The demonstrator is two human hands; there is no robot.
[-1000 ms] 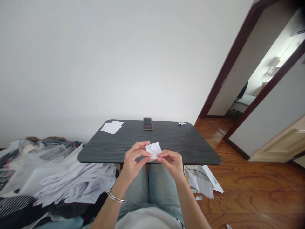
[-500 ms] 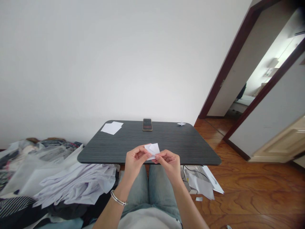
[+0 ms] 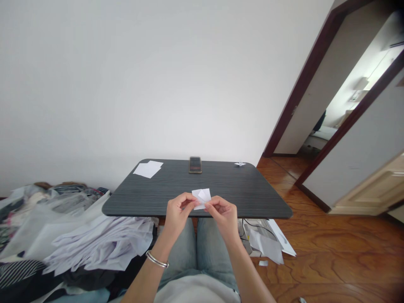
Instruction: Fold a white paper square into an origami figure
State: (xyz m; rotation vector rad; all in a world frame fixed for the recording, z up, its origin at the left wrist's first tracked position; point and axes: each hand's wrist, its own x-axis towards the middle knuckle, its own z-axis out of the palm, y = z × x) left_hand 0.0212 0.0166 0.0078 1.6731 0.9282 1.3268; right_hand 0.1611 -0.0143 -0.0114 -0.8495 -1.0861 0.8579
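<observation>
Between my two hands is a small folded piece of white paper (image 3: 202, 195), held over the front edge of the dark table (image 3: 176, 185). Thumb and fingers of my left hand (image 3: 181, 210) pinch its left side. My right hand (image 3: 222, 212) pinches its lower right side. Overlapping flaps show on the upper part of the paper; my fingertips hide some of its lower part.
White sheets (image 3: 147, 169) lie at the table's back left. A phone (image 3: 195, 164) leans upright at the back middle, and a folded white paper figure (image 3: 240, 164) sits back right. Clothes (image 3: 101, 242) are heaped left of the table; papers (image 3: 268, 246) lie below right.
The folded paper's flaps have shifted slightly, and its top edge sits a little differently between my fingers. Both hands keep their pinch and have barely moved.
</observation>
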